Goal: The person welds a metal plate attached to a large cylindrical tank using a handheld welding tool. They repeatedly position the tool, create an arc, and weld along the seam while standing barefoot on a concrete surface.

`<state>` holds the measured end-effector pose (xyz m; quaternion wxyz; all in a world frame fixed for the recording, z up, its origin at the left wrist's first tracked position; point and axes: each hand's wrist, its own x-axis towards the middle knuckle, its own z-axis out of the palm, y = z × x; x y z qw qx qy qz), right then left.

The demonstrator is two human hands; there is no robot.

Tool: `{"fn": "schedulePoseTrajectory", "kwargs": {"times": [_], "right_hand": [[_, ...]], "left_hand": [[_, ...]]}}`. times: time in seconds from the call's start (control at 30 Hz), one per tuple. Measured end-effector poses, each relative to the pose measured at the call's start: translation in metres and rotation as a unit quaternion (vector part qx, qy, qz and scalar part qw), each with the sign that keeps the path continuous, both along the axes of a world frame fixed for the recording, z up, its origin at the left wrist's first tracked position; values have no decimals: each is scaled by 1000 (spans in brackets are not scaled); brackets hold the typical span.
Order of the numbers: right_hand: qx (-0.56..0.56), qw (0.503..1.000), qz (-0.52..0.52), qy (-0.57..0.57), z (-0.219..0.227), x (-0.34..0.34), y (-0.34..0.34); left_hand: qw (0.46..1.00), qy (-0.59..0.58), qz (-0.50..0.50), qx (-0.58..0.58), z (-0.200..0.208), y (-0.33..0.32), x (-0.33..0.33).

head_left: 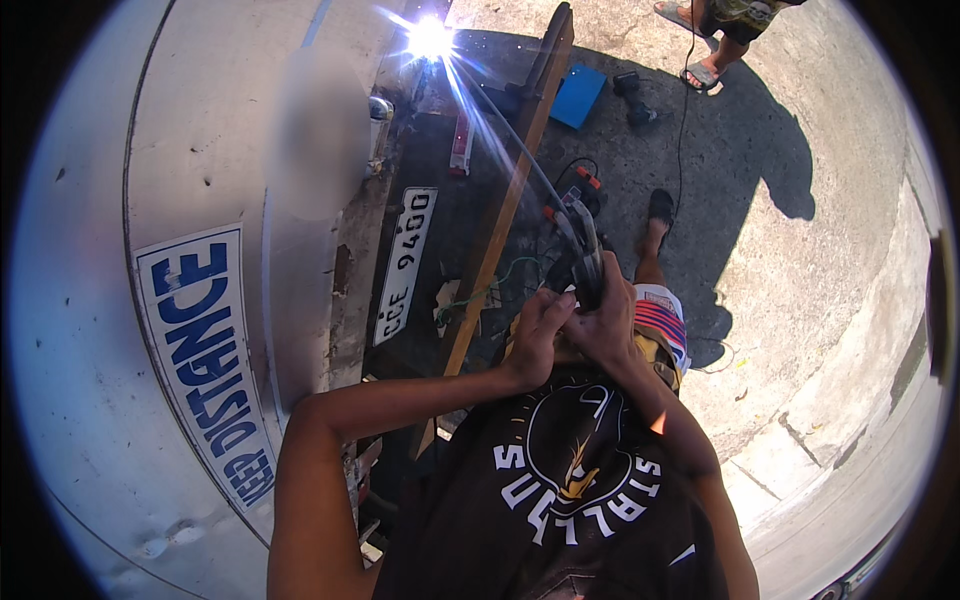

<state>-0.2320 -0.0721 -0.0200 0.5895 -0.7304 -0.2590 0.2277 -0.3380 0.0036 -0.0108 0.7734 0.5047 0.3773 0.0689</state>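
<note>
My right hand (608, 325) is wrapped round the handle of a dark welding electrode holder (586, 255) in front of my chest. Against it, my left hand (537, 338) is closed at the lower end of the same holder; its fingertips are partly hidden. A long thin welding rod (522, 148) runs from the holder's jaws up and to the left. At its far end burns a bright white-blue arc (430, 40), beside the rear of a silver metal vehicle body (215, 130). The glare hides the spot where rod and metal meet.
A long brown metal bar (500, 225) slants between me and the vehicle. Near it are a licence plate (405, 265), a blue flat piece (579, 96), an orange-and-black power tool (575, 195) and a dark tool (634, 98). A cable (683, 130) crosses the concrete. Another person's sandalled feet (705, 73) stand far right.
</note>
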Motion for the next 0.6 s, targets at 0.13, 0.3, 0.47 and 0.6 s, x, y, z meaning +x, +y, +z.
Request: {"fn": "schedulePoseTrajectory", "kwargs": {"times": [0.13,0.3,0.47,0.6], "right_hand": [[2,1000,-2,4,0,-1,-1],[4,1000,0,1,0,-1,-1],[15,1000,0,-5,-2,-1,-2],[4,1000,4,-1,-3,-2,-3]], "left_hand": [[1000,-8,-14,19,-1,1,-2],[1000,-9,-14,6,1,1,1],[1000,-20,-8,-22,2,-1,2],[1000,-13,-15,-11,-1,1,0]]}}
